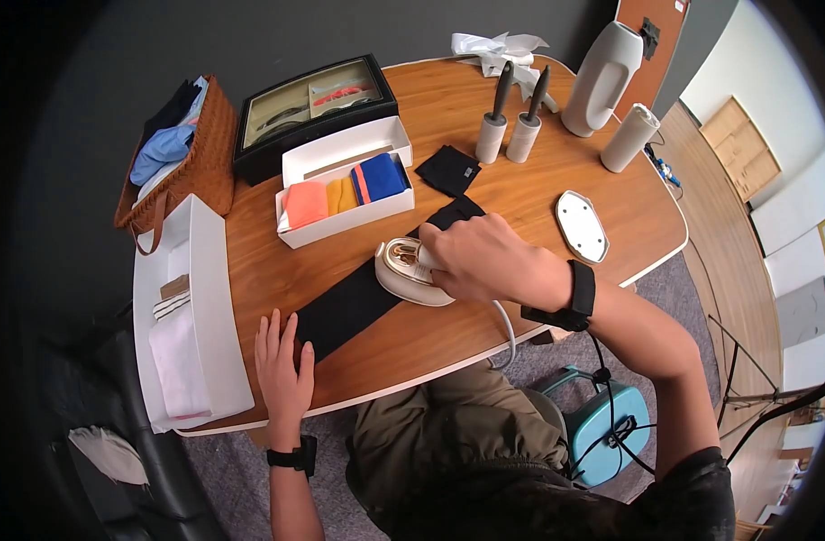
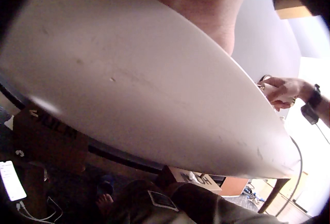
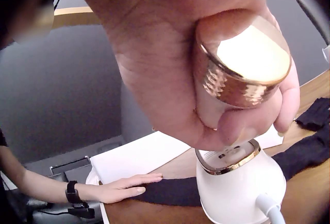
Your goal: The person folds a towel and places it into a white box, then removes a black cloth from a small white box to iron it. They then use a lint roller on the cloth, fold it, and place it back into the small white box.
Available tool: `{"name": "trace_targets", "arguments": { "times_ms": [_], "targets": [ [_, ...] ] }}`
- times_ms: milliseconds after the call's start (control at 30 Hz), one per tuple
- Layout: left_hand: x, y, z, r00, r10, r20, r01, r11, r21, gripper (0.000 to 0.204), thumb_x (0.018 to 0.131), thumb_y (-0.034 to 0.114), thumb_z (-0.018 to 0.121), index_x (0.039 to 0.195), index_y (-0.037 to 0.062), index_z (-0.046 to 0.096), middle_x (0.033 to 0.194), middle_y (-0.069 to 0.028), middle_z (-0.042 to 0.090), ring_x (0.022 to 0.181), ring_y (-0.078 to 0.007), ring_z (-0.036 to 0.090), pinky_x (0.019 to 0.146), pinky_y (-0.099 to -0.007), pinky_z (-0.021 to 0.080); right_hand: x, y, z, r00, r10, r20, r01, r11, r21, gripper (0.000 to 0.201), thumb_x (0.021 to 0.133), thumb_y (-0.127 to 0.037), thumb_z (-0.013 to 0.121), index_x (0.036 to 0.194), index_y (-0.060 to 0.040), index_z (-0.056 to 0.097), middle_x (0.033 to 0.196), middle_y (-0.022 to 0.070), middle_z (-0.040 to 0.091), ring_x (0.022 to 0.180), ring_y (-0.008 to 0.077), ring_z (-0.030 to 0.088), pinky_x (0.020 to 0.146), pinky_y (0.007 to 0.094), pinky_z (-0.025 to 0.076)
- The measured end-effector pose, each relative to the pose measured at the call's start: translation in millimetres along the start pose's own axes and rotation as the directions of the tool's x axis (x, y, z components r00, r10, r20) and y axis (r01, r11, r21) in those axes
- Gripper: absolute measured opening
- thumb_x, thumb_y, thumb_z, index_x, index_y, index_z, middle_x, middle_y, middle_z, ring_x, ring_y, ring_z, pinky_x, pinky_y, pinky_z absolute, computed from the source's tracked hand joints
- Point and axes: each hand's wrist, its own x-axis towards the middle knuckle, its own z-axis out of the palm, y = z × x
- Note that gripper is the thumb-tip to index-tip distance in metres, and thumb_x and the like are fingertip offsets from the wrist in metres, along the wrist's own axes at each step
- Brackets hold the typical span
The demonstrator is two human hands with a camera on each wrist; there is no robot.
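A long black cloth (image 1: 345,311) lies flat and diagonal across the wooden table. On its middle stands a white and gold handheld iron (image 1: 412,281), its handle gripped by my right hand (image 1: 493,257). In the right wrist view the fingers of my right hand (image 3: 206,64) curl round the handle of the iron (image 3: 240,182). My left hand (image 1: 284,374) lies with fingers extended at the cloth's lower left end, thumb touching or beside its edge. The left wrist view shows mostly the table's underside or edge, with my left palm partly visible above.
A white box of folded coloured cloths (image 1: 347,212) and a black display case (image 1: 313,108) stand behind. To the left are a long white box (image 1: 216,316) and a wicker basket (image 1: 216,135). A white oval base (image 1: 582,225), lint rollers (image 1: 491,137) and folded black cloth (image 1: 447,170) lie rightward.
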Motion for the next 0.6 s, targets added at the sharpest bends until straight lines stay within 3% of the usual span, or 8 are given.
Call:
{"name": "trace_targets", "arguments": {
  "times_ms": [100,600],
  "targets": [
    [0,0,1,1.0,0.004,0.001,-0.004,1.0,0.006,0.049,0.106,0.023,0.056,0.152,0.0092,0.054,0.165,-0.0145,0.041,0.155,-0.0374,0.031,0.126,-0.0511,0.025,0,5,0,0.999,0.037,-0.008,-0.037,0.999,0.029,0.036,0.09,-0.026,0.072,0.106,0.0024,0.057,0.069,0.0194,0.067,0.071,0.0421,0.07,0.065,0.0511,0.054],
    [-1,-3,3,1.0,0.001,-0.008,-0.001,1.0,0.007,0.049,0.106,0.026,0.057,0.152,0.0113,0.055,0.165,-0.0128,0.042,0.155,-0.0377,0.032,0.126,-0.0521,0.026,-3,10,-3,0.999,0.049,-0.007,-0.049,0.998,0.025,0.036,0.089,-0.026,0.072,0.101,0.0027,0.055,0.069,0.02,0.067,0.071,0.0427,0.069,0.063,0.0513,0.054]
  ]
}}
